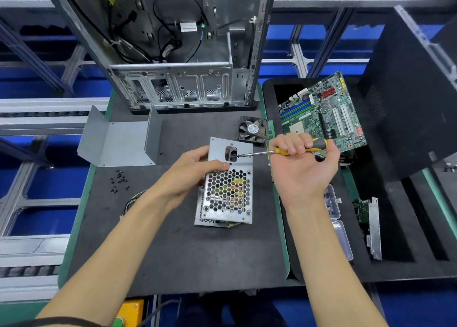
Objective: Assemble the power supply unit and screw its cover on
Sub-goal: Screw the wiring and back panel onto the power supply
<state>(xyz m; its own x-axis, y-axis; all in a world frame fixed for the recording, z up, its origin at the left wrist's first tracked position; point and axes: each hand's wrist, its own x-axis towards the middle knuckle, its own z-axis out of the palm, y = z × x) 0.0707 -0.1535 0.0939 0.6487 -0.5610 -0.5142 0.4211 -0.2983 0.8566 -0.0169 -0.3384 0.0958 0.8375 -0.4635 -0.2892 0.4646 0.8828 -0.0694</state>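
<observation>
The silver power supply unit (pixel 226 193) stands on end in the middle of the dark mat, its honeycomb grille facing up at me. My left hand (pixel 195 171) grips its upper left side, thumb lying across the face. My right hand (pixel 301 163) grips a yellow and grey screwdriver (pixel 296 150), whose shaft runs left to the rectangular socket cutout (pixel 231 153) near the top of the unit. The bent grey metal cover (pixel 121 141) lies open on the mat to the upper left. A scatter of small black screws (pixel 118 179) lies left of the unit.
An open computer case (pixel 178 42) stands at the back of the mat. A black fan (pixel 252 130) lies behind the unit. A motherboard (pixel 324 114) rests in the black foam tray on the right, with a clear plastic box (pixel 338 225) and a small bracketed card (pixel 371 220) nearer me.
</observation>
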